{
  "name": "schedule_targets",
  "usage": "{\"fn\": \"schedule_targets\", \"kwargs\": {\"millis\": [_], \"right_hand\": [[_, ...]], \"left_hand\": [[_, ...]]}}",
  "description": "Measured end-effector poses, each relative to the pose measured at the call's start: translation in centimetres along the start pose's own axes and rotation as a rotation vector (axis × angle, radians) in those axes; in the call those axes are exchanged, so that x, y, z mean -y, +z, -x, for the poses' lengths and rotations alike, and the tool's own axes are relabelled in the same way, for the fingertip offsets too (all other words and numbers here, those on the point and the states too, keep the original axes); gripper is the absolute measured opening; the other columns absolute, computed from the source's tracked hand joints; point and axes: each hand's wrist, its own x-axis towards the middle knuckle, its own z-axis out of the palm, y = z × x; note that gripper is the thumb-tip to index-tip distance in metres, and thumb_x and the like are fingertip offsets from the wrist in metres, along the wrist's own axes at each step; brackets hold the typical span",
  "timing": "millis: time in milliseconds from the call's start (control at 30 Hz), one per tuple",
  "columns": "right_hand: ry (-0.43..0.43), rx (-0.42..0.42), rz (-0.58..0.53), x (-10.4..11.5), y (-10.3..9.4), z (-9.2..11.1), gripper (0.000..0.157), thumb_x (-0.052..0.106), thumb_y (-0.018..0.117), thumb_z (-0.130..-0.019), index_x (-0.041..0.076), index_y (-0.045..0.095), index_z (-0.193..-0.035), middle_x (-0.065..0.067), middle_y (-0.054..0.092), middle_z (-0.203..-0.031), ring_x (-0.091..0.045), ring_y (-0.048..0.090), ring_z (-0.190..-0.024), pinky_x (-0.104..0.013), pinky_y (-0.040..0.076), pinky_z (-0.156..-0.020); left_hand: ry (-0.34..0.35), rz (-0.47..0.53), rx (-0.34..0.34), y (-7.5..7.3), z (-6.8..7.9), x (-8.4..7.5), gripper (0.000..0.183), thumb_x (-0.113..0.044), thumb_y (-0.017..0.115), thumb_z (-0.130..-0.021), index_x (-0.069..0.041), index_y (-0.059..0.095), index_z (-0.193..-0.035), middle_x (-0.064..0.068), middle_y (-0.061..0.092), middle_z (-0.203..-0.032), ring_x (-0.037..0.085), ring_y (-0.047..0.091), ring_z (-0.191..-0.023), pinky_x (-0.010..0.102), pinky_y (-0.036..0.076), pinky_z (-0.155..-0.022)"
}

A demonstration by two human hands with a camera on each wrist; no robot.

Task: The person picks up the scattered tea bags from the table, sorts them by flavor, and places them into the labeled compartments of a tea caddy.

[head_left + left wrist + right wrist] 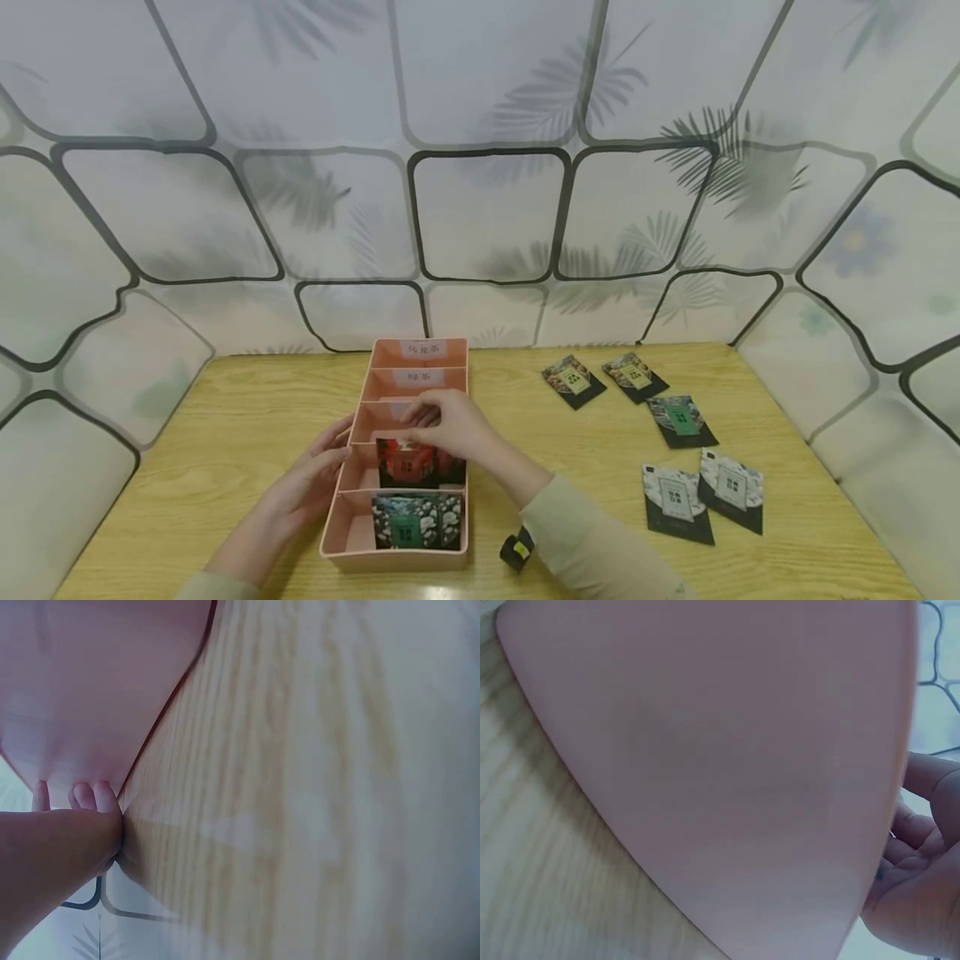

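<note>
A long pink divided box (397,562) stands on the table, its compartments in a row from back to front. My left hand (311,475) rests along its left side, fingertips against the wall in the left wrist view. Over the middle compartments hovers my right hand (453,425), fingers loosely bent, thumb close to the top of a red tea packet (407,465). Whether the thumb touches it, I cannot tell. That packet and another red one stand in the second compartment from the front. Dark packets with green labels (405,529) fill part of the front compartment.
To the right lie two packets with yellowish labels (576,382), a green-labelled packet (682,421) and two white-labelled packets (677,504). A small black object (516,550) sits by my right sleeve. Patterned fabric (487,217) encloses the table's back and sides.
</note>
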Motion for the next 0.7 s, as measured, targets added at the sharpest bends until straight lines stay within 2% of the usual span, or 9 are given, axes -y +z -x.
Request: {"fn": "schedule_targets", "kwargs": {"millis": [100,233,367,533,700], "right_hand": [[0.018,-0.004,-0.022,0.0,-0.6,0.0,0.014,0.018,0.073,-0.082,0.012,0.071,-0.095,0.004,0.067,-0.086,-0.006,0.061,-0.075,-0.021,0.050,-0.068],[0.035,-0.025,-0.046,-0.2,-1.5,0.0,0.013,0.015,0.072,-0.083,0.012,0.071,-0.096,0.001,0.067,-0.089,-0.009,0.061,-0.078,-0.023,0.050,-0.069],[0.040,-0.046,-0.045,-0.3,-2.6,0.1,0.014,0.013,0.071,-0.084,0.010,0.070,-0.098,0.000,0.067,-0.092,-0.011,0.061,-0.081,-0.023,0.050,-0.071],[0.057,-0.063,-0.044,-0.6,-3.8,0.2,0.018,0.013,0.070,-0.084,0.008,0.070,-0.101,-0.001,0.067,-0.094,-0.011,0.061,-0.083,-0.024,0.051,-0.072],[0.068,-0.073,-0.045,-1.1,-4.8,0.4,0.020,0.014,0.071,-0.084,0.008,0.069,-0.103,-0.001,0.068,-0.094,-0.012,0.061,-0.083,-0.025,0.051,-0.072]], "left_hand": [[-0.006,-0.005,-0.010,0.1,0.0,0.0,0.057,-0.014,0.041,-0.097,-0.022,0.019,-0.148,0.006,0.019,-0.147,0.008,0.051,-0.113,0.030,0.040,-0.097],[-0.005,0.011,-0.034,0.1,-0.1,0.0,0.053,-0.013,0.042,-0.096,-0.026,0.026,-0.145,-0.003,0.030,-0.141,0.005,0.051,-0.112,0.028,0.040,-0.097],[0.011,0.031,-0.024,0.0,-0.1,0.2,0.051,-0.011,0.041,-0.096,-0.027,0.029,-0.142,-0.010,0.037,-0.133,0.004,0.051,-0.113,0.027,0.040,-0.097],[0.003,0.012,-0.014,-0.2,-0.1,0.2,0.050,-0.013,0.041,-0.097,-0.029,0.029,-0.143,-0.004,0.030,-0.139,0.006,0.052,-0.112,0.028,0.041,-0.096],[-0.015,0.005,-0.031,0.0,-0.1,0.1,0.055,-0.013,0.042,-0.096,-0.025,0.023,-0.146,0.002,0.022,-0.145,0.005,0.052,-0.112,0.030,0.040,-0.097]]}}
